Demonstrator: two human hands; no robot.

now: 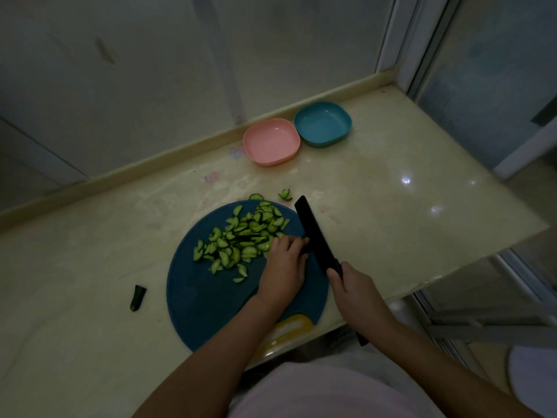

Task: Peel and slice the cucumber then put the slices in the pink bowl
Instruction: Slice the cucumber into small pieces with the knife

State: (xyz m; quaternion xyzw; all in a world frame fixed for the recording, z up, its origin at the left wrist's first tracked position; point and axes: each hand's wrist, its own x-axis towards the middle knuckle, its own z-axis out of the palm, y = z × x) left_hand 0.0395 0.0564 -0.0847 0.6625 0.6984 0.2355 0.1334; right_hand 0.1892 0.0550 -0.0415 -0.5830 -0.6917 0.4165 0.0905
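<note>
Slicing looks nearly done to us: the cucumber lies as a heap of half-moon slices on the blue board, a few strayed onto the counter, a dark end piece left of the board. The pink bowl holds nothing, so the transfer remains. The heap runs near-left to far-right. Our right hand grips the knife, tip pointing away; our left hand rests bent-fingered beside the blade, whether pinching anything we cannot tell.
</note>
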